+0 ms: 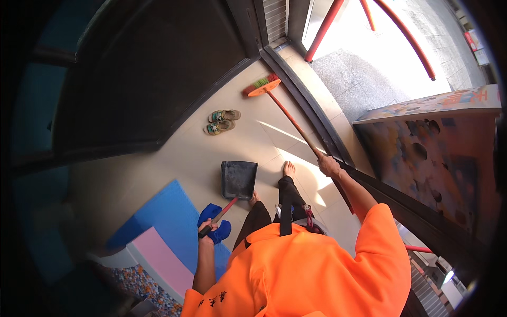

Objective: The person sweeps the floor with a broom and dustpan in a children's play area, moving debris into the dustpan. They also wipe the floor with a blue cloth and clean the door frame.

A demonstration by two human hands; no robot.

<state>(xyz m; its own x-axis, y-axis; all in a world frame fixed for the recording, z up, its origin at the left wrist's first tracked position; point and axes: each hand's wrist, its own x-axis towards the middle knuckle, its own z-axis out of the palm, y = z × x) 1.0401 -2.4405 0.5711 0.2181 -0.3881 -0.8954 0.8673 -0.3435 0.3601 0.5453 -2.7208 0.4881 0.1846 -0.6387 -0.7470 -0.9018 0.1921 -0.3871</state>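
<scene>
I see left grip (208,228) clenched on dustpan (238,178) handle, right grip (328,165) wrapped round broom (293,122); shoes (221,127) beyond dustpan, blue mat (166,216) left of it

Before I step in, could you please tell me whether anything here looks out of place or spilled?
I see no spill or damage. Only the shoes stand out: they sit unworn on the floor, beyond the dustpan, near the broom, while the person holding both has bare feet.
</scene>
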